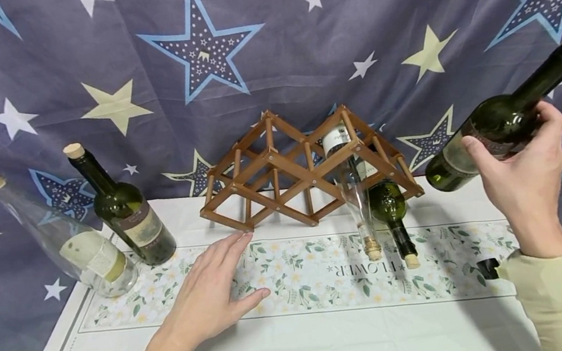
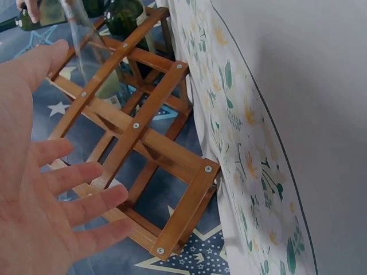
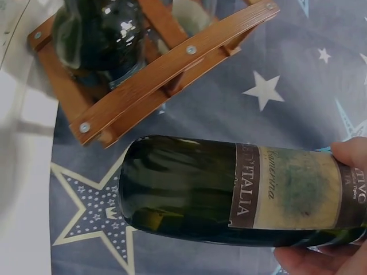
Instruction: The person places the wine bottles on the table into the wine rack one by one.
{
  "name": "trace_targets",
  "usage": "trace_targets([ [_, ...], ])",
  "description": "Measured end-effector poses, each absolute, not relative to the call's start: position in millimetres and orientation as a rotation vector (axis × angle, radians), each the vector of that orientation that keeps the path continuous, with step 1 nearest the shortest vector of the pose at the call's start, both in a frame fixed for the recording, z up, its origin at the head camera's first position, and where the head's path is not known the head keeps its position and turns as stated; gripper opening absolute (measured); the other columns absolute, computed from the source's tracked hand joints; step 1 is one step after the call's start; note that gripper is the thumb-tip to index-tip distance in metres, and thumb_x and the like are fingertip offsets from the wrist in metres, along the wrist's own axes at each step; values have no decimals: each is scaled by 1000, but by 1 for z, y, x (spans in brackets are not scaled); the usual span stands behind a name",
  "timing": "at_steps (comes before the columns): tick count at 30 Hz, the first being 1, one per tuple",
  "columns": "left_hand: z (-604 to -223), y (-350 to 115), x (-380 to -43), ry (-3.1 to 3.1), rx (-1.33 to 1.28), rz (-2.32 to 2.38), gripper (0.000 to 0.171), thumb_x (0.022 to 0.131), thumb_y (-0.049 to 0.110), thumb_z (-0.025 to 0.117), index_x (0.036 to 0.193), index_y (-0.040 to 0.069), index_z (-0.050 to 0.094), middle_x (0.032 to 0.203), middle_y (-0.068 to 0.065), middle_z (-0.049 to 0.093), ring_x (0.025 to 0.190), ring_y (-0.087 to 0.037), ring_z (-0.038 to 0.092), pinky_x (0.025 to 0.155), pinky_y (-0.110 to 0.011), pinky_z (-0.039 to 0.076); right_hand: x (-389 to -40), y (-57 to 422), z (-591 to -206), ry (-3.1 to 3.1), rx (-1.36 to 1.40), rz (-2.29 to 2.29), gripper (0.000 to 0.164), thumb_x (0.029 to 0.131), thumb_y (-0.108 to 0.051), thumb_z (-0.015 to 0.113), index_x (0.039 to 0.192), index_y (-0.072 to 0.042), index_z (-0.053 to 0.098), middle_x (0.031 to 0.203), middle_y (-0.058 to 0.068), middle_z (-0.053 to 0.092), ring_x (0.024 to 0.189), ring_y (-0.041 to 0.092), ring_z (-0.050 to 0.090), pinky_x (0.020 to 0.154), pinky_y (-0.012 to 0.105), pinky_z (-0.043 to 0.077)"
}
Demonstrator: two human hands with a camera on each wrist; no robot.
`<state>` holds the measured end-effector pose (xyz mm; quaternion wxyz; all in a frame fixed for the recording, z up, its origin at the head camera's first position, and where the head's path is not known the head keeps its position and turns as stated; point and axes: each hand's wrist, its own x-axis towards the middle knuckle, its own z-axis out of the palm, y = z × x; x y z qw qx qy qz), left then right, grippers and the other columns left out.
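My right hand grips a dark green wine bottle by its body, raised off the table to the right of the rack. The bottle tilts, its corked neck up to the right and its base toward the rack; its label shows in the right wrist view. A wooden lattice wine rack stands at the back of the table. In its right cells lie a clear bottle and a green bottle, corked necks toward me. My left hand, empty with fingers extended, hovers by the rack's front left corner.
At the left stand a tall clear corked bottle and a dark green corked bottle. A floral runner crosses the white-covered table. Behind hangs a dark curtain with printed stars.
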<state>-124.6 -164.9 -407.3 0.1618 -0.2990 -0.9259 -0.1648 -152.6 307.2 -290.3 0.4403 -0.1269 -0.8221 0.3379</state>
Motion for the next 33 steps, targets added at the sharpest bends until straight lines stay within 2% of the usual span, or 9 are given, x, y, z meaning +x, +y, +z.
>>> trace_targets([
  [6, -405, -165, -124, -2634, -853, -475, 98, 83, 69, 62, 161, 25, 23, 155, -1, 36, 139, -23, 36, 111, -47, 32, -142, 299, -285, -2063, -323, 822, 81, 78, -40, 79, 146, -32, 35, 113, -11, 49, 76, 2, 50, 69, 16, 39],
  [14, -404, -164, -126, -2605, -855, -486, 98, 83, 69, 63, 160, 23, 26, 156, -1, 36, 138, -25, 37, 111, -48, 32, -130, 290, -277, -2037, -242, 852, 82, 78, -36, 81, 145, -31, 35, 115, -11, 50, 79, -1, 54, 71, 12, 44],
  [19, -403, -164, -127, -2584, -862, -496, 98, 82, 68, 65, 159, 21, 28, 156, -3, 36, 138, -27, 38, 111, -49, 32, -123, 282, -273, -2016, -217, 905, 81, 77, -30, 83, 144, -29, 37, 119, -9, 52, 90, 2, 57, 73, 12, 47],
  [24, -401, -164, -127, -2581, -854, -494, 97, 82, 69, 64, 159, 21, 28, 157, 0, 34, 140, -24, 36, 112, -45, 30, -117, 274, -269, -1986, -166, 955, 81, 77, -24, 84, 144, -27, 38, 123, -6, 53, 96, 7, 59, 77, 13, 49],
  [29, -400, -163, -128, -2561, -863, -500, 97, 82, 67, 66, 159, 20, 30, 156, 0, 35, 139, -23, 36, 111, -45, 31, -111, 267, -265, -1978, -108, 972, 82, 78, -21, 83, 145, -24, 38, 127, -3, 53, 94, 7, 60, 80, 14, 50],
  [33, -399, -162, -128, -2562, -858, -499, 97, 82, 66, 66, 159, 23, 27, 156, 1, 34, 140, -23, 35, 110, -46, 33, -107, 260, -263, -1961, -74, 1003, 83, 77, -16, 84, 146, -19, 37, 128, -1, 53, 91, 6, 61, 81, 14, 51],
])
